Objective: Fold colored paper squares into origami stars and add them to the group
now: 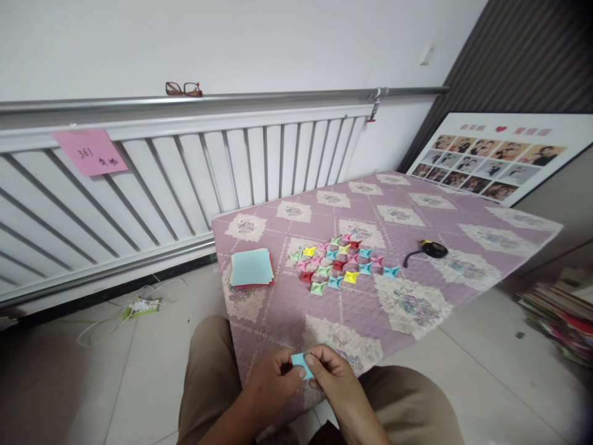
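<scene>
Pink paper catches the eye first at the far left: a handwritten note point(89, 151) stuck on the white radiator point(185, 179), with a pair of glasses point(184, 89) resting on the rail above it. On the floor below lies a small green gadget with tangled cords point(141, 306).

Further along, the low table under its mauve quilted cover point(417, 309) carries a neat stack of square origami sheets point(251, 268), light blue on top and red beneath, not yet folded. Just beside it sits a spread of finished folded paper pieces point(343, 262) in pink, teal, yellow, green and red, roughly two dozen laid close together. So a good batch looks done, and the stack suggests plenty left.

Down at the near edge, the left hand point(271, 383) and right hand point(336, 377) meet over the lap, fingertips of both pinching a small blue paper piece point(302, 363), partly folded as far as I can tell.

To the right of the pile lies a black tape roll point(433, 249), a framed photo collage point(491, 157) leans against the wall, and magazines point(560, 315) are heaped on the floor.
</scene>
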Action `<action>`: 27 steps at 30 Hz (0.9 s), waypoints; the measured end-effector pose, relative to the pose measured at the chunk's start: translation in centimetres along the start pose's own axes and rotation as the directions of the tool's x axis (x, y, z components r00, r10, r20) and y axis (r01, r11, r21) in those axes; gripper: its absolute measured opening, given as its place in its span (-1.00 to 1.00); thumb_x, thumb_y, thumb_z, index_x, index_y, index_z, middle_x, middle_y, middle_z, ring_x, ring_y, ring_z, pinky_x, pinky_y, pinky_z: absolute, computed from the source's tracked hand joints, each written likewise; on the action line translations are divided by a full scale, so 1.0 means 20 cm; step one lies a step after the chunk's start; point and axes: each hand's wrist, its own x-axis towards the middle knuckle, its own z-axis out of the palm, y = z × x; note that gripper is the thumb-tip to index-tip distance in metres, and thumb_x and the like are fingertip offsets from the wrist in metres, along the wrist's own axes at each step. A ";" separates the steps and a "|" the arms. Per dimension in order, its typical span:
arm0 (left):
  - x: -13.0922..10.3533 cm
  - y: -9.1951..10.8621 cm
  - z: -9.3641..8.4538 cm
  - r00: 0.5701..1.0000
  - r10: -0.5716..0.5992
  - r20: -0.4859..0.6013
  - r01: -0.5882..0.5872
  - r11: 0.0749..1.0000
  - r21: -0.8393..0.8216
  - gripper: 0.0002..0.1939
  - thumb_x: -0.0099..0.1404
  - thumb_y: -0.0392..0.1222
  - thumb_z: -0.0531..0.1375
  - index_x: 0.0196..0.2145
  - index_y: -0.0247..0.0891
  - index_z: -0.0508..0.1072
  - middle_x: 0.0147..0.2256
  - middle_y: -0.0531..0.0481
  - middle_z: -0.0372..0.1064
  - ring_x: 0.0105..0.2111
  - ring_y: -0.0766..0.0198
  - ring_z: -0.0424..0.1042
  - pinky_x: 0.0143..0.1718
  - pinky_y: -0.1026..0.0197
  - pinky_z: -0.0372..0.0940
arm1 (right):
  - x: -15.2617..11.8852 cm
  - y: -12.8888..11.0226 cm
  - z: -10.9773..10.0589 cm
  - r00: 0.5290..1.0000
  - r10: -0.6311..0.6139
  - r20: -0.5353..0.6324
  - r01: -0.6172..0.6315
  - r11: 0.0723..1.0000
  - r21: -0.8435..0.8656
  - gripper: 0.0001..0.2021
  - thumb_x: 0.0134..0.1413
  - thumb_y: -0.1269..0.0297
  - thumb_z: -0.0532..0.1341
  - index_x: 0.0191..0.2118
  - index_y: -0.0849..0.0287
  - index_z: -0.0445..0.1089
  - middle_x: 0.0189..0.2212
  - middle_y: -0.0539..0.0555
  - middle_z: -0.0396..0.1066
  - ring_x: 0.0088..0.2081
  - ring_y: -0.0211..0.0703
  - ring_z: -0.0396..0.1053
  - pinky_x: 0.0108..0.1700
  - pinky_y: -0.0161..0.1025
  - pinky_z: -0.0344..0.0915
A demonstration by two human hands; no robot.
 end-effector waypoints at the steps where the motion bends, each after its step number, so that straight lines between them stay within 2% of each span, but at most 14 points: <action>1: 0.00 0.00 0.00 1.000 0.003 0.007 -0.003 1.000 -0.018 -0.85 0.09 -0.15 0.11 -0.50 -0.29 0.33 -0.61 0.13 0.24 -0.57 0.36 0.21 -0.50 0.30 0.10 | 0.00 0.00 0.00 1.000 -0.008 -0.014 0.008 1.000 0.002 -0.63 -0.09 -0.09 0.26 -0.47 0.16 0.35 -0.56 -0.07 0.24 -0.49 -0.30 0.17 -0.42 -0.36 0.16; 4: 0.00 -0.02 0.01 0.999 0.013 0.030 -0.011 0.996 -0.093 -0.83 0.10 -0.14 0.11 -0.45 -0.31 0.38 -0.59 0.11 0.26 -0.56 0.36 0.23 -0.49 0.30 0.13 | 0.00 0.01 0.02 0.998 -0.039 -0.052 0.040 0.999 0.016 -0.64 -0.06 -0.08 0.25 -0.49 0.15 0.34 -0.60 -0.08 0.21 -0.53 -0.32 0.14 -0.45 -0.36 0.12; 10: 0.00 -0.03 0.02 0.999 -0.037 0.021 0.039 0.995 -0.097 -0.82 0.11 -0.14 0.10 -0.48 -0.32 0.39 -0.60 0.08 0.29 -0.59 0.33 0.25 -0.48 0.26 0.16 | 0.01 -0.02 0.01 0.999 -0.025 -0.038 0.026 0.999 0.032 -0.64 -0.08 -0.09 0.26 -0.43 0.14 0.35 -0.56 -0.07 0.28 -0.50 -0.29 0.18 -0.44 -0.36 0.12; 15: -0.01 -0.02 0.02 1.000 -0.021 0.001 0.021 1.000 -0.015 -0.82 0.13 -0.14 0.08 -0.54 -0.28 0.33 -0.61 0.07 0.30 -0.57 0.32 0.26 -0.46 0.25 0.15 | 0.01 -0.01 0.02 0.999 -0.023 -0.036 0.023 1.000 0.013 -0.58 -0.07 -0.15 0.23 -0.54 0.15 0.27 -0.64 -0.11 0.16 -0.56 -0.32 0.10 -0.46 -0.35 0.08; 19: -0.01 -0.03 0.01 1.000 0.013 -0.009 -0.013 1.000 0.025 -0.82 0.14 -0.16 0.07 -0.54 -0.29 0.34 -0.59 0.05 0.31 -0.54 0.32 0.27 -0.43 0.25 0.15 | 0.02 0.04 0.06 0.997 -0.050 -0.065 0.053 0.997 0.055 -0.56 -0.01 -0.18 0.15 -0.55 0.12 0.19 -0.63 -0.09 0.19 -0.54 -0.26 0.15 -0.45 -0.32 0.13; 22: 0.00 -0.06 0.01 1.000 -0.027 0.011 0.028 0.999 -0.045 -0.81 0.13 -0.13 0.08 -0.51 -0.31 0.36 -0.59 0.06 0.29 -0.56 0.34 0.25 -0.45 0.27 0.15 | 0.03 0.08 0.07 0.990 -0.081 -0.111 0.079 0.997 -0.019 -0.54 -0.05 -0.21 0.16 -0.58 0.11 0.17 -0.64 -0.08 0.17 -0.54 -0.25 0.13 -0.46 -0.31 0.12; 25: 0.02 -0.10 0.01 1.000 -0.015 0.005 0.016 0.998 -0.063 -0.79 0.12 -0.10 0.12 -0.41 -0.33 0.41 -0.52 0.06 0.31 -0.53 0.34 0.24 -0.46 0.29 0.13 | 0.03 0.08 0.07 0.978 -0.121 -0.173 0.108 0.991 -0.081 -0.56 -0.03 -0.17 0.17 -0.58 0.12 0.18 -0.63 -0.08 0.14 -0.53 -0.26 0.09 -0.45 -0.31 0.10; 27: 0.02 -0.13 0.01 1.000 -0.017 -0.010 0.016 0.998 -0.063 -0.77 0.13 -0.08 0.12 -0.42 -0.32 0.41 -0.53 0.07 0.29 -0.54 0.35 0.22 -0.47 0.29 0.12 | 0.03 0.07 0.07 0.974 -0.128 -0.187 0.114 0.990 -0.084 -0.56 -0.02 -0.15 0.17 -0.58 0.13 0.19 -0.63 -0.09 0.12 -0.53 -0.27 0.07 -0.46 -0.32 0.08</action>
